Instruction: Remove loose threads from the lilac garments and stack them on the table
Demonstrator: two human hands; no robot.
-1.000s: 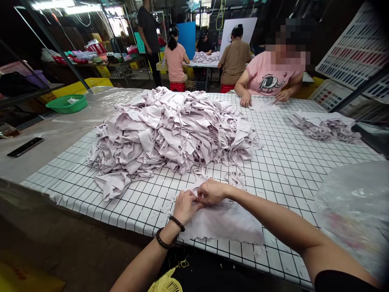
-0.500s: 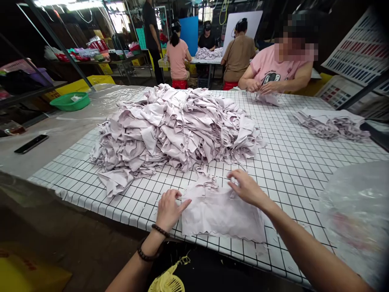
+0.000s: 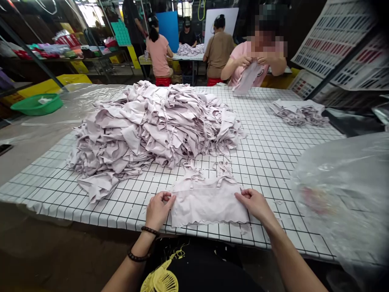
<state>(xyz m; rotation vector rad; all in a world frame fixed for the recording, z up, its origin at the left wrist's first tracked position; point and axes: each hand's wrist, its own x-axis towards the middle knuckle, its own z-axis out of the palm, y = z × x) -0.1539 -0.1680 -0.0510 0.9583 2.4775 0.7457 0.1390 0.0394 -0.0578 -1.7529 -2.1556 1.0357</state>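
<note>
A pale lilac strappy top (image 3: 209,205) lies flat on the table in front of me, its thin straps pointing away and its wavy hem towards me. My left hand (image 3: 158,209) pinches the top's left edge between thumb and fingers. At the opposite edge, my right hand (image 3: 254,203) is closed on the upper right corner. Just beyond lies a big heap of the same crumpled lilac fabric (image 3: 158,125), with one loose piece (image 3: 99,184) at its near left side.
A black-and-white grid cloth (image 3: 267,162) covers the table. A clear plastic bag (image 3: 343,190) bulges at the right, and a smaller fabric stack (image 3: 299,111) lies behind it. A green basin (image 3: 38,104) stands far left. Across the table a co-worker (image 3: 243,56) holds up a similar piece.
My right hand has come down from the straps to the top's right edge and closed there. My left hand has closed on the left edge. The straps lie more spread out; the camera view has shifted.
</note>
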